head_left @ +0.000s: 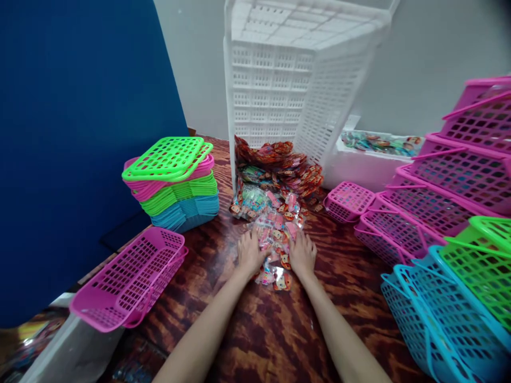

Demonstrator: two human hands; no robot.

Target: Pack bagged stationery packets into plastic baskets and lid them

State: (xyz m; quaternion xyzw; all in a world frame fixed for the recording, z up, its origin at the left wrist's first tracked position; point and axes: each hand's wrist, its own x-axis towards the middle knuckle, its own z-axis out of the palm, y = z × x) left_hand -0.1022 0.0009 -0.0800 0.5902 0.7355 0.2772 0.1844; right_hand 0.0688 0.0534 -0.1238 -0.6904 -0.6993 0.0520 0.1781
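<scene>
My left hand rests against the left side of a heap of small clear plastic packets on the table. On the opposite side, my right hand lies against the same heap. The fingers of both hands are stretched out and apart, touching packets without gripping any. Pink, red and tan printed pieces show inside the packets; their exact kind is too small to tell. Just beyond the hands, a white plastic crate lies on its side, with reddish packets spilling from its mouth.
An upright pink basket stands at the left edge, before a stack of nested green, pink and blue baskets. On the right are piled pink baskets, a blue basket and a green one. Behind sits a white box of packets.
</scene>
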